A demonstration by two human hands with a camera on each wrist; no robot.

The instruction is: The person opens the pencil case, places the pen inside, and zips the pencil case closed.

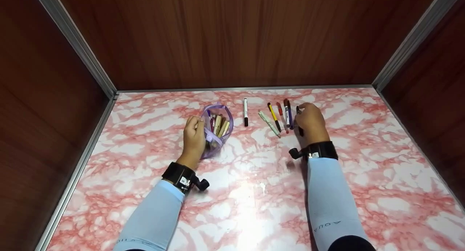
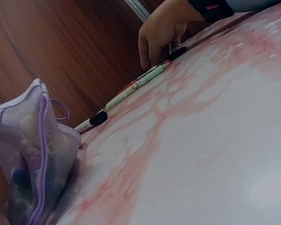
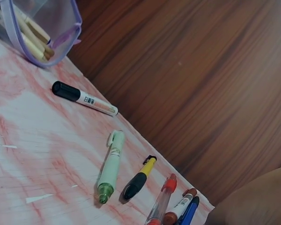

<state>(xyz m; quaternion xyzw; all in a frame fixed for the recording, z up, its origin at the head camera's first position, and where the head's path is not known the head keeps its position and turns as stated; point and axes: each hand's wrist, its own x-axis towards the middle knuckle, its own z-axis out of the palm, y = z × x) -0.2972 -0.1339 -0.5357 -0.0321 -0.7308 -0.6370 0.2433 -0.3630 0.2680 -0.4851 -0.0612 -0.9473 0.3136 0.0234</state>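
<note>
A purple mesh pencil pouch (image 1: pixel 231 124), unzipped and filled with pens and markers, stands on the table left of centre. My left hand (image 1: pixel 194 136) grips its left side with curled fingers. Over on the right, my right hand (image 1: pixel 311 122) pinches a black pen (image 1: pixel 300 131), which is partly hidden beneath the fingers. Just left of that hand lie a blue pen (image 3: pixel 189 213), a brown-capped white marker (image 1: pixel 287 114) and a clear pen with red ends (image 3: pixel 165 194). Further left come a yellow-and-black pen (image 1: pixel 274 116) and a pale green pen (image 1: pixel 269 124).
A white marker with a black cap (image 1: pixel 246 112) lies alone between the pouch and the other pens. Behind the pink-and-white marbled table (image 1: pixel 254 193) rises a dark wood panel (image 1: pixel 239 40), with more panels at both sides.
</note>
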